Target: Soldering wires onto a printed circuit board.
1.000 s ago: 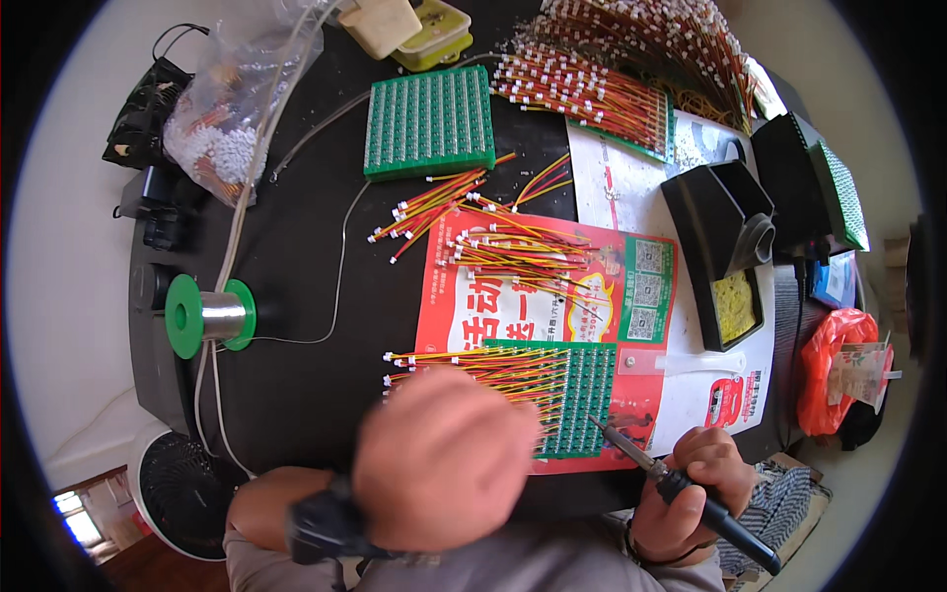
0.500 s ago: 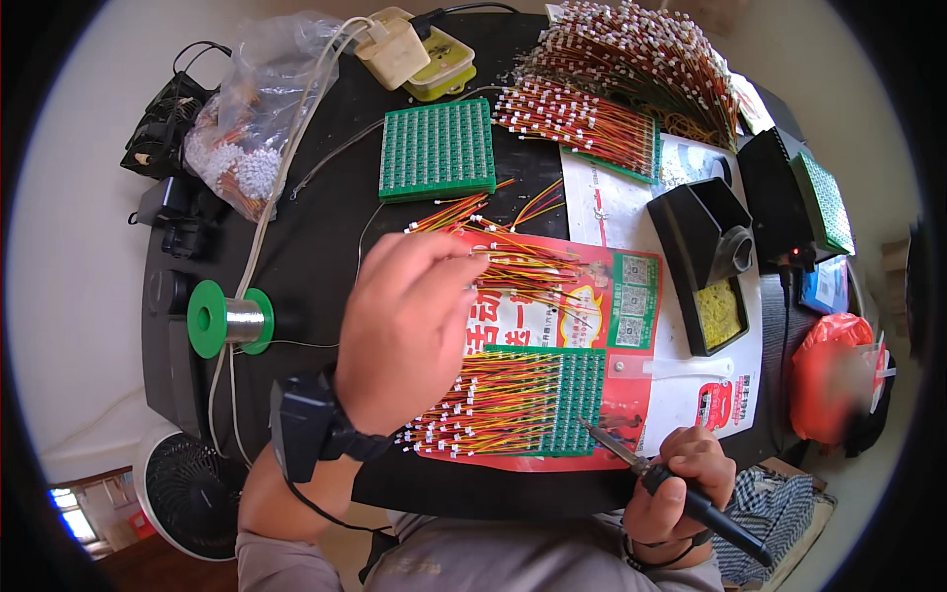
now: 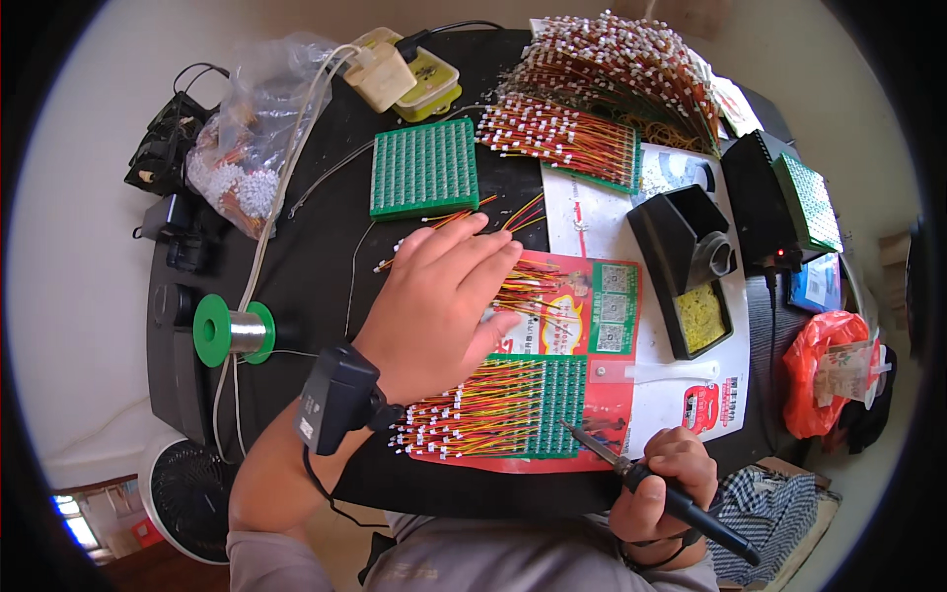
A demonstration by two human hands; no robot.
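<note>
My left hand (image 3: 432,301) lies palm down with fingers stretched and spread over a loose pile of red, yellow and dark connector wires (image 3: 536,284). Its palm hides part of the pile. My right hand (image 3: 668,481) is wrapped round the handle of a soldering iron (image 3: 720,534), whose tip points left at the lower right part of a green circuit board panel (image 3: 562,400). Whether the tip touches the panel I cannot tell. Rows of wires with white plugs (image 3: 473,409) extend leftward from that panel, which rests on a red printed sheet (image 3: 607,405).
A green solder spool (image 3: 210,331) stands left. Stacked green panels (image 3: 424,170) sit beyond my left hand, with wired panels (image 3: 562,138) at the far right. An iron stand (image 3: 681,227) with yellow sponge (image 3: 702,318) and a red bag (image 3: 817,370) are at right.
My left hand's fingers, curled together before, have stretched out and spread over the wire pile. My right hand still holds the soldering iron near the panel. The whole view has shifted slightly.
</note>
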